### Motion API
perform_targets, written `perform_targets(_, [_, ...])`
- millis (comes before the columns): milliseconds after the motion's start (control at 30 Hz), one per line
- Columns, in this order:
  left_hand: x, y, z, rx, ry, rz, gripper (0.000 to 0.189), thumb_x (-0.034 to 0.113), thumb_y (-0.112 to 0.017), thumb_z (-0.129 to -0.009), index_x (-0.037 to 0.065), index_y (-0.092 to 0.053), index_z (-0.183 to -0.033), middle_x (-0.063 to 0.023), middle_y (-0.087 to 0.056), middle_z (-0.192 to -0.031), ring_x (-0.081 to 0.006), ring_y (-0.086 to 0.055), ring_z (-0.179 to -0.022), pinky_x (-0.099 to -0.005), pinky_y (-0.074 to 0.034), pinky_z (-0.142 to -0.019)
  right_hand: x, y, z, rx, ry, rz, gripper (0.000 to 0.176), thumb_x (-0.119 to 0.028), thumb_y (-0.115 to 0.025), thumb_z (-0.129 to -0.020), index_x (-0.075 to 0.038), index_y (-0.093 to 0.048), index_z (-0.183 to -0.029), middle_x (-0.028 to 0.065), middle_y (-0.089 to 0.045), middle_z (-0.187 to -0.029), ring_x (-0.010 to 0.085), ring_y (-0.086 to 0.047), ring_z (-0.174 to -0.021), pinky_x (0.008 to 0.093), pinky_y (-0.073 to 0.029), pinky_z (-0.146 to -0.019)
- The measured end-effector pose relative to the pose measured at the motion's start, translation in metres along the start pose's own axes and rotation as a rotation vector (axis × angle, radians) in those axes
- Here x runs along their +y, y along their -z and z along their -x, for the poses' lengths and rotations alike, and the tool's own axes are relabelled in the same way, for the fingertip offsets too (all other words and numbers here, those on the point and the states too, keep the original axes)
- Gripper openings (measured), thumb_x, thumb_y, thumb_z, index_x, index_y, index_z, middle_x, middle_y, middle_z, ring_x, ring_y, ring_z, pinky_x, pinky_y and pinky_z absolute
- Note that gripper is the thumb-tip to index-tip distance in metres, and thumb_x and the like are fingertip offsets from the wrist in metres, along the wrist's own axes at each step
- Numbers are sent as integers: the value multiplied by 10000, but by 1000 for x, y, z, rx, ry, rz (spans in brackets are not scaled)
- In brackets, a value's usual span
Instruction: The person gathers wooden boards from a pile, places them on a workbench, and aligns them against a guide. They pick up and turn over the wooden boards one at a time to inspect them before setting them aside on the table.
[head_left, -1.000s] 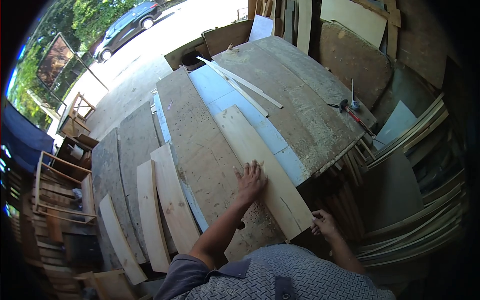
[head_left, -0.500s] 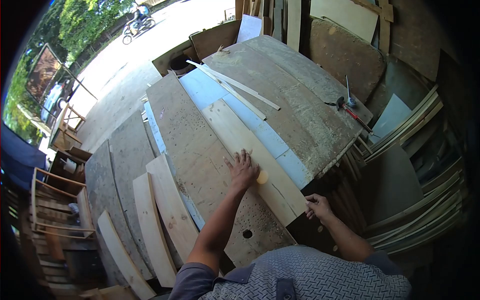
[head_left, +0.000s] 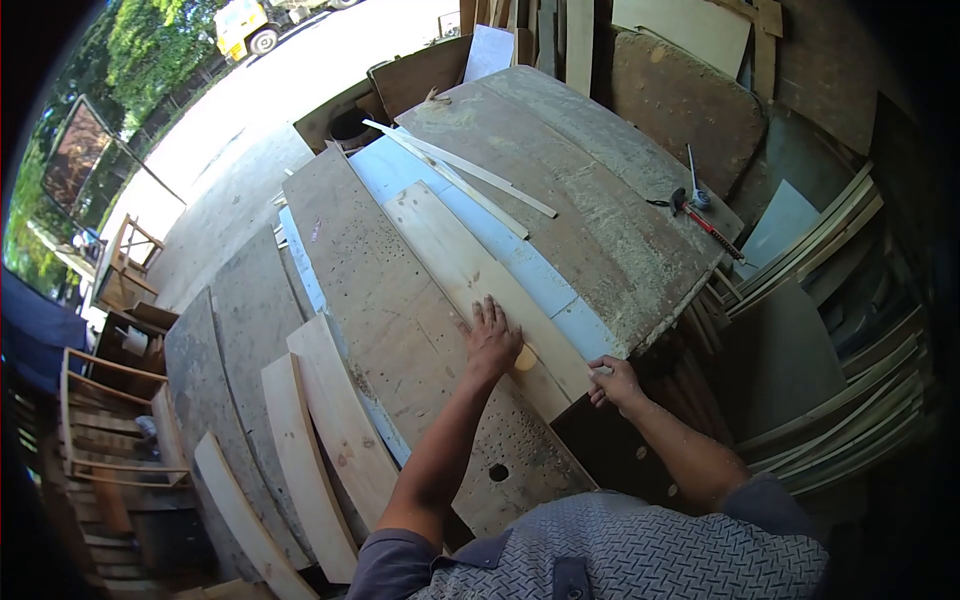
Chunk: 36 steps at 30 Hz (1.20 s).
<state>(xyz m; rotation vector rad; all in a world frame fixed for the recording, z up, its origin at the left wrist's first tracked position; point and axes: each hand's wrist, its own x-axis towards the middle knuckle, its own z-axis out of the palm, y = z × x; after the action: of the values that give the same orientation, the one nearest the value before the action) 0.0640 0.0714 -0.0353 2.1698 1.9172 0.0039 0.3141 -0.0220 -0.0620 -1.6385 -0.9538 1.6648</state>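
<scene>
A long pale wooden plank [head_left: 480, 285] lies lengthwise on the worn work table [head_left: 370, 280], its near end reaching the dark gap in front of me. My left hand [head_left: 492, 340] rests flat on the plank with fingers spread, pressing near its left edge. At the plank's near right corner, my right hand [head_left: 615, 383] has its fingers closed around the edge. A small pale spot shows at its fingertips, too small to name. Beside the plank runs a light blue strip [head_left: 530, 260] of the table surface.
Thin wood strips [head_left: 470, 180] lie across the table's far part. A red-handled hammer [head_left: 705, 225] sits at the right edge. Several cut boards [head_left: 340, 400] lean at the left. Stacked boards [head_left: 810, 250] stand right; a yellow truck [head_left: 240, 28] is on the road.
The plank has slid a little away from me and to the left, with my right hand moving along at its corner. On the road, a motorbike is gone and a yellow truck appears.
</scene>
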Motion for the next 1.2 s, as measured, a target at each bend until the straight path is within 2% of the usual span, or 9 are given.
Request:
perform_targets(67, [-6,2,-9,8,28,-1,700,443,-393,-942,10,-270,-1478,-119,-152,-1589,-302,-129,-1466,-651,53,-1117,-4,-5,-11,0,-2,-25,228,-99,-579,-931,-22,-555,-1144,118,-610,-680,174,-609,-516,297,-516,-438])
perform_targets(267, [-24,6,-35,23,63,-28,694,465,-394,-939,46,-284,-1482,-82,-153,-1594,-271,-133,-1468,-653,54,-1117,-27,-23,-32,9,-27,-11,219,-97,-577,-934,-35,-553,-1142,119,-614,-683,178,-614,-516,294,-514,-434])
perform_targets(600, [-51,15,-76,44,121,-10,676,449,-392,-946,60,-275,-1486,-63,-144,-1597,-261,-128,-1471,-679,51,-1104,-52,-48,-72,2,1,-4,233,-81,-561,-933,-27,-547,-1159,126,-622,-695,178,-616,-522,297,-518,-441])
perform_targets(767, [-61,26,-99,25,190,-20,654,432,-370,-961,73,-256,-1495,-43,-130,-1602,-261,-116,-1473,-697,24,-1096,-68,-64,-93,18,37,-7,206,-82,-555,-934,-24,-543,-1132,124,-627,-699,175,-618,-522,294,-517,-441])
perform_targets(967, [-76,39,-125,4,237,-26,622,421,-319,-979,101,-237,-1507,-14,-105,-1607,-252,-81,-1478,-691,42,-1102,-88,-84,-118,42,27,-16,178,-76,-545,-938,-37,-547,-1111,124,-637,-707,174,-621,-518,288,-515,-436])
perform_targets(1100, [-89,45,-142,11,236,-35,647,427,-358,-965,87,-237,-1502,-20,-117,-1605,-251,-112,-1474,-701,6,-1097,-97,-96,-136,71,3,-28,174,-74,-543,-937,-40,-546,-1108,122,-639,-698,177,-621,-507,289,-516,-430])
perform_targets(1200, [-90,54,-147,-15,240,-30,648,426,-350,-967,87,-230,-1505,-28,-117,-1605,-258,-110,-1474,-704,7,-1095,-97,-103,-136,71,4,-48,248,-62,-543,-932,-50,-513,-1177,144,-644,-780,175,-632,-560,292,-535,-465])
